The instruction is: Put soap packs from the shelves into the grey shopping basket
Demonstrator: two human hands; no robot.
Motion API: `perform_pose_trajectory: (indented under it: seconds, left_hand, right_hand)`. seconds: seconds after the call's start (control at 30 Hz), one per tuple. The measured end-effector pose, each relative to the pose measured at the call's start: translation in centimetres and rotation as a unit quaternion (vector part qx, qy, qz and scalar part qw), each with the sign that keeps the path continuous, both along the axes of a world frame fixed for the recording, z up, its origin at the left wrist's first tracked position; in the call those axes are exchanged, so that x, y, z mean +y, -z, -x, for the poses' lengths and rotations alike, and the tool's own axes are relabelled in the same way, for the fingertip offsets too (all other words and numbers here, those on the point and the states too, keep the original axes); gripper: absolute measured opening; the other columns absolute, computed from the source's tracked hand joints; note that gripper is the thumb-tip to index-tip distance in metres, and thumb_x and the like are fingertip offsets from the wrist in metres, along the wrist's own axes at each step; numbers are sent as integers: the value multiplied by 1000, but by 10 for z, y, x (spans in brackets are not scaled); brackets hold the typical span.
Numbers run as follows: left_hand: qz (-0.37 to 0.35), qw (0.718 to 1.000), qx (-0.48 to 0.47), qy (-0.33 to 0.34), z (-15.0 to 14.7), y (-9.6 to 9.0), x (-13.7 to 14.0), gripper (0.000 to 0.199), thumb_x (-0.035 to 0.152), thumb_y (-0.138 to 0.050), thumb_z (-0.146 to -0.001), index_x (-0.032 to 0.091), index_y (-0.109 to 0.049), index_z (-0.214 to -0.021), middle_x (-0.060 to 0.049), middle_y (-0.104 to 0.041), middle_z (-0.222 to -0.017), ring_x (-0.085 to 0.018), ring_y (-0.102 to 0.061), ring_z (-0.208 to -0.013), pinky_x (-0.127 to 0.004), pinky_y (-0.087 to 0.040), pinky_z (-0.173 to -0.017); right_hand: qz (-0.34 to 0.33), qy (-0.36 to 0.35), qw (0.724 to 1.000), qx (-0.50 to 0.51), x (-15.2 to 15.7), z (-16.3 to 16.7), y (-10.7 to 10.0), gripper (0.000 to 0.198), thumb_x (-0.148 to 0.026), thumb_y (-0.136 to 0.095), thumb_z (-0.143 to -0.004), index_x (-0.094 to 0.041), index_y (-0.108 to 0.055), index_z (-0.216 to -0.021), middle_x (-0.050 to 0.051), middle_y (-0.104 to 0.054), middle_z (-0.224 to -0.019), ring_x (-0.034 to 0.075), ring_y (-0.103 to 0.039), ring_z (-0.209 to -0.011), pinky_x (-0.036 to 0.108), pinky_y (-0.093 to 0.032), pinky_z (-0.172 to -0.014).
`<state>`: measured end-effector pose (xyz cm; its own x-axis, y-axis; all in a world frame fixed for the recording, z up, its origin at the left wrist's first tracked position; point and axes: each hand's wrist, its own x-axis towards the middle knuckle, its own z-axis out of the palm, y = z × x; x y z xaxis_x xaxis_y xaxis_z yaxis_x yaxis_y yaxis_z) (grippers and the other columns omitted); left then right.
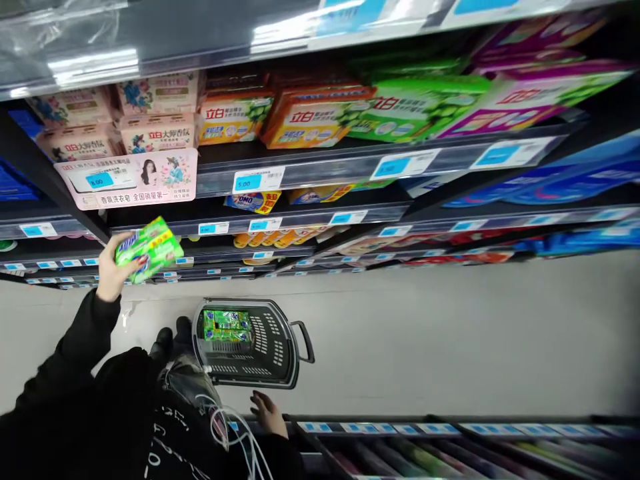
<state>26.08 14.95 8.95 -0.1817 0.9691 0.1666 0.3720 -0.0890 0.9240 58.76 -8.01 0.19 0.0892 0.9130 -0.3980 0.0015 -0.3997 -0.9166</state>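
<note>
My left hand is closed round a green pack of soap with a yellow patch, held up in front of the lower shelves. Below and right of it, a dark grey shopping basket stands beside my shoes, its handle pointing right. Several green soap packs lie together at the basket's left end. My right hand hangs low by the basket's near side, fingers loosely apart and holding nothing.
A shelf above carries pink soap boxes, orange packs, green packs and purple-and-white packs. A pink sign juts from its edge. Another shelf runs along the bottom right. White cables dangle before me.
</note>
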Motion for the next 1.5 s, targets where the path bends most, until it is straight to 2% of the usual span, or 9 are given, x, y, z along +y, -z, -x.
perform_pose_trajectory:
  seconds: [0.13,0.27,0.37,0.63,0.77,0.93,1.1,1.27,1.5]
  left_hand:
    - [105,984,-135,39,-1,-11,-77,45,44,-62,-67,17,-62,-103,-6,-70,-97,-23,-68,-75,-33,-54,-62]
    - [299,879,-367,67,-11,-32,-114,46,45,-71,-64,20,-61,-101,-5,-71,-90,-22,-68,-73,-28,-52,-63]
    - [323,851,-389,141,-14,-51,-119,46,50,-74,-66,20,-62,-98,-3,-68,-84,-20,-66,-72,-25,-49,-61]
    - [194,934,-213,209,-3,-76,-136,55,57,-68,-75,25,-59,-118,-9,-54,-124,-30,-59,-109,-37,-51,-86]
    - [127,926,-245,257,6,-70,-150,89,55,-85,-55,30,-50,-133,-9,-42,-144,-35,-44,-130,-42,-42,-106]
    - [225,924,-276,136,4,-63,-150,57,49,-70,-78,22,-53,-126,-9,-62,-117,-23,-66,-91,-33,-56,-74]
    - [285,913,-277,91,3,-60,-147,63,58,-66,-77,17,-54,-124,-13,-60,-121,-16,-65,-67,-29,-55,-54]
    - [196,921,-301,150,11,-50,-148,57,39,-78,-72,22,-57,-122,-9,-62,-123,-26,-63,-107,-32,-56,-82]
    - [63,952,-175,242,23,-50,-146,70,14,-87,-57,30,-59,-119,-8,-57,-132,-31,-51,-129,-39,-45,-105]
  right_hand:
    - [-15,5,1000,-20,47,0,17,28,-54,-59,-88,-30,-65,-101,8,-71,-101,27,-71,-93,40,-58,-83]
    - [-216,-155,963,44,91,32,-48,70,-61,-68,-78,-33,-45,-138,13,-41,-148,33,-53,-126,51,-50,-99]
    - [-275,-264,924,30,107,64,-103,96,-66,-75,-67,-35,-33,-148,13,-26,-157,37,-34,-141,54,-42,-107]
    - [-375,-213,902,23,116,102,-117,53,-44,-76,-78,-30,-57,-125,12,-60,-118,29,-60,-114,42,-54,-92]
    - [-310,-187,928,86,117,109,-113,66,-60,-77,-69,-28,-56,-124,12,-65,-118,31,-64,-109,41,-56,-89]
    - [-141,-227,960,80,119,124,-107,60,-71,-60,-78,-22,-58,-112,10,-72,-96,27,-71,-80,37,-60,-67]
    - [-13,-226,968,107,115,133,-98,56,-69,-56,-82,-20,-53,-110,5,-69,-80,19,-64,-49,27,-49,-39]
    - [-188,-209,955,94,115,126,-108,59,-62,-70,-77,-25,-54,-119,8,-69,-108,25,-69,-96,33,-59,-78]
    - [-373,-204,904,35,105,118,-129,54,-38,-81,-74,-32,-53,-121,9,-55,-116,25,-59,-113,33,-56,-89]
